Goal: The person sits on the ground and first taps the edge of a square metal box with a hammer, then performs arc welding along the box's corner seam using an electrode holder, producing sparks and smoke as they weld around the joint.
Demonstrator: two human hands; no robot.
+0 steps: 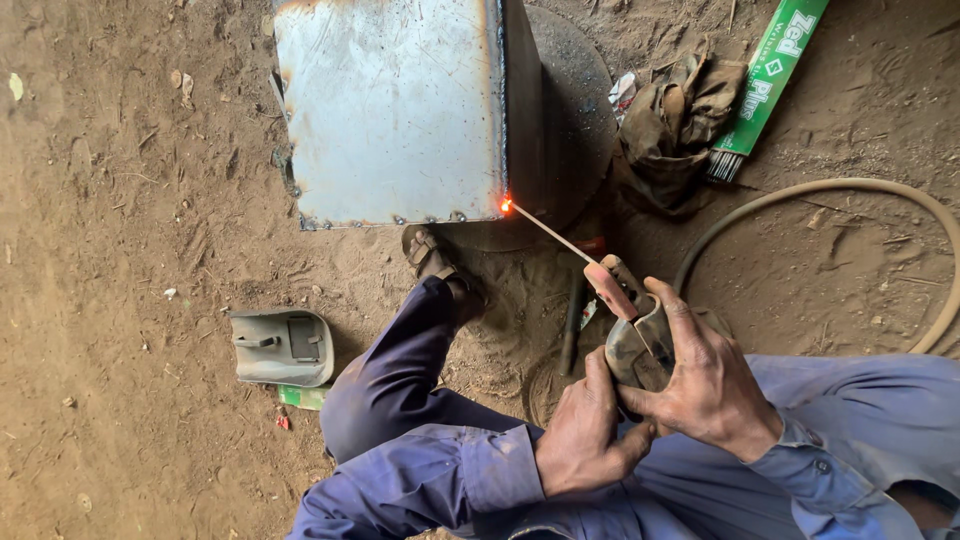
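Both hands, right hand (705,385) and left hand (585,435), clamped together on electrode holder (625,325); glowing rod tip (506,206) at eleven o'clock, touching steel box (390,110) corner. Green oblong packet (770,75) at one o'clock, beside rag (675,125).

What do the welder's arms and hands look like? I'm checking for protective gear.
Both hands are bare, no gloves: the left hand and right hand. Both arms wear long blue-purple work-shirt sleeves with buttoned cuffs, the fabric creased and worn. No watch or rings show.

Dirt-floor welding workshop: glowing electrode (548,232)
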